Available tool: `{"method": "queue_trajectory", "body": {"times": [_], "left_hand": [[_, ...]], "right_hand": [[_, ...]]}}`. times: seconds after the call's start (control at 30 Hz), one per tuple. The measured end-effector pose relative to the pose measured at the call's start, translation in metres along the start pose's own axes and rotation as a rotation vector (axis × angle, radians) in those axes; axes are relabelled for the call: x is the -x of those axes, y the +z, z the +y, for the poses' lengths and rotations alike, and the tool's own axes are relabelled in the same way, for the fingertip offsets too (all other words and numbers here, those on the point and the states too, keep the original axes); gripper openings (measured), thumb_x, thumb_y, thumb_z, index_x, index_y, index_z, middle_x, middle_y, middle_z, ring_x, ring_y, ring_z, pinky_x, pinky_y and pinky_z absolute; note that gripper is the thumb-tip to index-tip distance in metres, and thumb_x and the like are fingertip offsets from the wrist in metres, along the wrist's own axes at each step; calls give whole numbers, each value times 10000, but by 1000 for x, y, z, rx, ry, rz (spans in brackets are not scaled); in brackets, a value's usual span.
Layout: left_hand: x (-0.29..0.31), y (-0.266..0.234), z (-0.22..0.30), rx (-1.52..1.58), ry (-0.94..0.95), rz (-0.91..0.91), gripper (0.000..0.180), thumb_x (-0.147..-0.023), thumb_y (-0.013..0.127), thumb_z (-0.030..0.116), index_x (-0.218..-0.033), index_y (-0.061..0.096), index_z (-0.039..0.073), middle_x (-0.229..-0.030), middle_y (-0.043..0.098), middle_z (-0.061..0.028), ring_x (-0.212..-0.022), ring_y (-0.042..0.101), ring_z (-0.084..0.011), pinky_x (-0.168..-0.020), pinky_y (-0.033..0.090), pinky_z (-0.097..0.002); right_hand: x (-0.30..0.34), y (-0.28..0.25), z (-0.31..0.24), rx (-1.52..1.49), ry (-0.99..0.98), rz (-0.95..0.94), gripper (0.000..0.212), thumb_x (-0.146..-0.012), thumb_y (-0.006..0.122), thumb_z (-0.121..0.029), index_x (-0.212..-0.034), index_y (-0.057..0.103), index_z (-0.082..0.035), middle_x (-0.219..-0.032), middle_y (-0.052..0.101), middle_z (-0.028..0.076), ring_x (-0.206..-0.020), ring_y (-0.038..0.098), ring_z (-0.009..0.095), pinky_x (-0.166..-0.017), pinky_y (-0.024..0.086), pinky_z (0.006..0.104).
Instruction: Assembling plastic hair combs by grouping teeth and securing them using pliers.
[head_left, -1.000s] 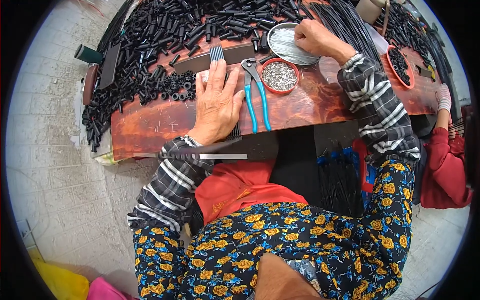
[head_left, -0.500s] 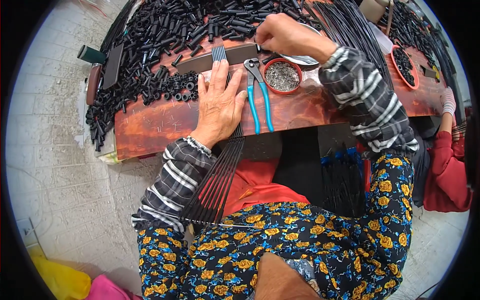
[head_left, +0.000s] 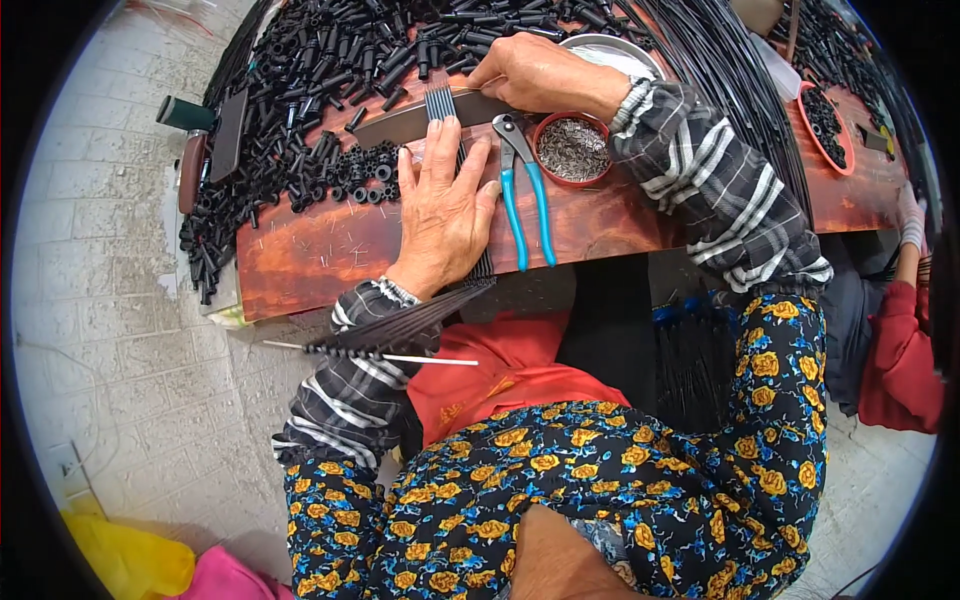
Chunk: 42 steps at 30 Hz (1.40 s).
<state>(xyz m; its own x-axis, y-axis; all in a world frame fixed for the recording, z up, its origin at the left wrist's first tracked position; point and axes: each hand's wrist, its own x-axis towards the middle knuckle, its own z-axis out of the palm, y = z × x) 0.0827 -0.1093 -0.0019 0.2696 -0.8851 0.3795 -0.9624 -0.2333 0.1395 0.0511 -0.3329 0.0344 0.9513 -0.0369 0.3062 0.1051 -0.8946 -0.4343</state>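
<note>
My left hand (head_left: 440,215) lies flat, fingers stretched, on a row of thin black rods (head_left: 441,103). Their pale upper ends cross a long grey-brown block (head_left: 395,123). Past the table edge the rods fan out over my left sleeve, and a thin white stick (head_left: 435,361) runs across their lower ends. At the block's right part, my right hand (head_left: 550,78) is closed in a pinch; whatever its fingertips hold is too small to name. Beside my left hand rest pliers (head_left: 530,205) with teal handles. A red bowl (head_left: 541,165) of small metal pieces stands below my right wrist.
Black tubular parts (head_left: 350,50) heap across the table's back and left. A round metal tray (head_left: 640,57) sits behind my right hand, near long black rods (head_left: 715,90). Farther right are a red-rimmed dish (head_left: 845,160) and another person's gloved hand (head_left: 910,215).
My right hand has moved left and slightly down to the block, closer to the rods' ends. The hanging rod ends and the white stick have swung up and left. My left hand stays in place.
</note>
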Motion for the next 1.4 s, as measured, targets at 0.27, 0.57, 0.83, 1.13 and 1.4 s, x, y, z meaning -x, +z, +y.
{"method": "queue_trajectory", "body": {"times": [0.27,0.57,0.83,1.13,1.4], "left_hand": [[-1,1,1,5,-6,-6,454,-882,545,242,-1298,501,66,-1452,288,-207,-1387,235,-376,-1074,166,-607],[2,0,0,14,-16,-10,458,-890,535,253,-1310,493,75,-1457,286,-206,-1390,229,-373,-1077,159,-606],[-2,1,2,30,-4,-7,478,-898,532,263,-1335,477,75,-1456,296,-206,-1387,243,-366,-1080,148,-606],[2,2,-3,23,-17,2,480,-903,526,271,-1335,476,68,-1456,304,-210,-1389,245,-359,-1084,140,-603],[1,3,-3,13,-6,-1,503,-905,526,285,-1358,455,78,-1458,305,-211,-1390,243,-364,-1083,136,-609]], "right_hand": [[-2,-7,-3,6,6,-55,251,-804,640,-84,-1047,700,-82,-860,670,213,-757,668,343,-675,519,380],[-8,-16,-6,102,-9,-136,377,-773,575,-5,-1095,695,-161,-887,681,181,-802,664,331,-700,511,392],[-17,-24,21,99,-123,-206,334,-783,569,-97,-1082,706,-155,-837,679,181,-747,660,330,-640,506,387],[-12,-29,-2,170,-140,-132,328,-761,559,-83,-1034,725,-154,-808,675,187,-734,658,334,-630,511,410],[-13,-17,19,101,-277,7,296,-786,579,-109,-1050,711,-134,-863,685,178,-756,659,320,-654,498,399]]}}
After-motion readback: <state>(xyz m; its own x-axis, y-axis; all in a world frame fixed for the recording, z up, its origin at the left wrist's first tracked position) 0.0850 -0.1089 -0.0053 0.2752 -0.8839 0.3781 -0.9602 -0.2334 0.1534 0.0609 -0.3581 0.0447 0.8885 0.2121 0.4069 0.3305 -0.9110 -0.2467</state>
